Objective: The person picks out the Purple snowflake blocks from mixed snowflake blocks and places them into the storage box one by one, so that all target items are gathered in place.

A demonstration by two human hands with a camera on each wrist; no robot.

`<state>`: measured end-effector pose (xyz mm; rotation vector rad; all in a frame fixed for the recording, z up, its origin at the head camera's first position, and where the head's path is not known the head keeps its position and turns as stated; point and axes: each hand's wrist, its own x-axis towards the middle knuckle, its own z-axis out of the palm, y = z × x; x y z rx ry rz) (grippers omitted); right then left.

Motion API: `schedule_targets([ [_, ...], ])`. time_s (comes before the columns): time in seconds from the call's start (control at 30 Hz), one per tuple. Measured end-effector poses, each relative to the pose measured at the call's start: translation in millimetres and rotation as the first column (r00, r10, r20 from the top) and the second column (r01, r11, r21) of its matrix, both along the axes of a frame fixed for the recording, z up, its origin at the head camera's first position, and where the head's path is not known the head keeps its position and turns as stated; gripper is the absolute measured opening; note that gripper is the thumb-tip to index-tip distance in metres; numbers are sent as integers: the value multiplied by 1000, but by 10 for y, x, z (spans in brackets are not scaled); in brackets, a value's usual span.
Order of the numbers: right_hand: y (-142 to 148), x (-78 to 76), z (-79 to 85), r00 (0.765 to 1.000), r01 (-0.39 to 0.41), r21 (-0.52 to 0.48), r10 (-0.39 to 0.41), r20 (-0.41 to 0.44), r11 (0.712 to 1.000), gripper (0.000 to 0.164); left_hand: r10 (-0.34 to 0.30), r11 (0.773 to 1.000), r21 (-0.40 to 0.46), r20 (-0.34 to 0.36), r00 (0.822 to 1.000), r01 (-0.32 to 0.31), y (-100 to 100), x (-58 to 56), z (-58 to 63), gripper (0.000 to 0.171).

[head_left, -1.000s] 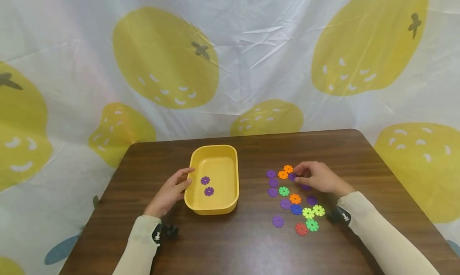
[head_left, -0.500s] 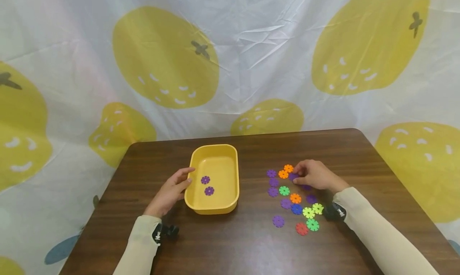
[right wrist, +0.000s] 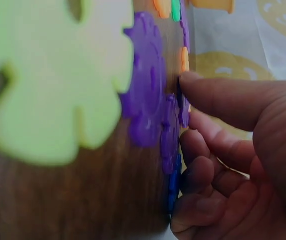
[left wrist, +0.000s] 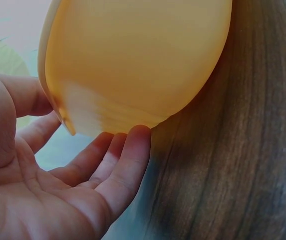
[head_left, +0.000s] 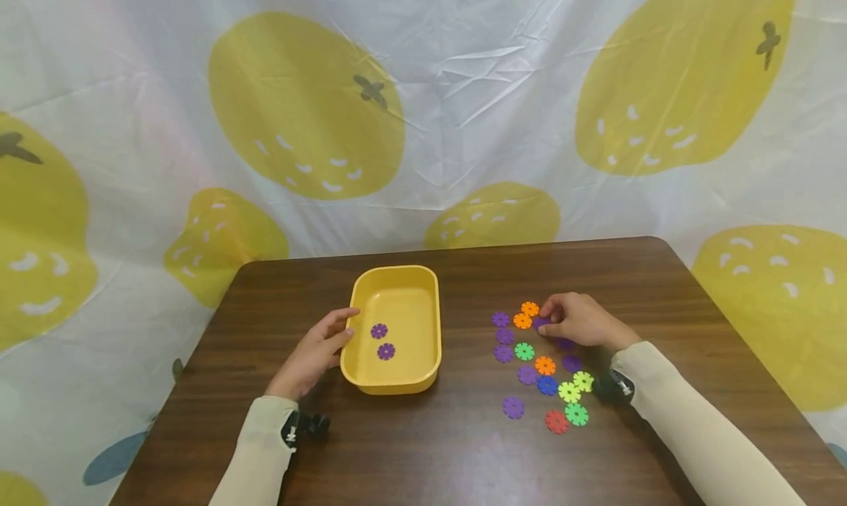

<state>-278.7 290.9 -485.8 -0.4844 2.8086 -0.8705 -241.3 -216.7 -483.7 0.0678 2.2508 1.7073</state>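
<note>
Gripping the yellow tray (head_left: 410, 318) at its left wall, the left hand (head_left: 314, 351) has its thumb and fingers bent about the rim; two purple discs lie flat inside. The right hand (head_left: 582, 321) reaches into the loose discs on the brown table (head_left: 456, 454), thumb and index finger set narrowly at a purple disc (head_left: 538, 323), though whether they pinch it cannot be told. Beside that disc lie two orange discs (head_left: 523, 321); nearer the person are a blue disc (head_left: 547, 385) and a red disc (head_left: 556, 421).
</note>
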Motion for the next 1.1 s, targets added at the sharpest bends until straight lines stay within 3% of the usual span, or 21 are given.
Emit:
schedule_targets([
  [0.23,-4,28,-25,1000,-28,-34,29,7,999,22,4,1000,8,0,1000,-4,-5,15,-28,46],
  [0.43,-7,45,-24,996,-86,-71,84,-37,994,16,3,1000,14,8,1000,-3,2,15,-37,45],
  [0.57,-32,22,2,994,-86,-97,79,-69,992,13,1,1000,19,0,1000,-1,0,-3,-26,46],
  [1.1,-404,10,318,984,-132,-183,106,-146,974,14,-2,1000,28,0,1000,2,-23,-36,-45,46],
])
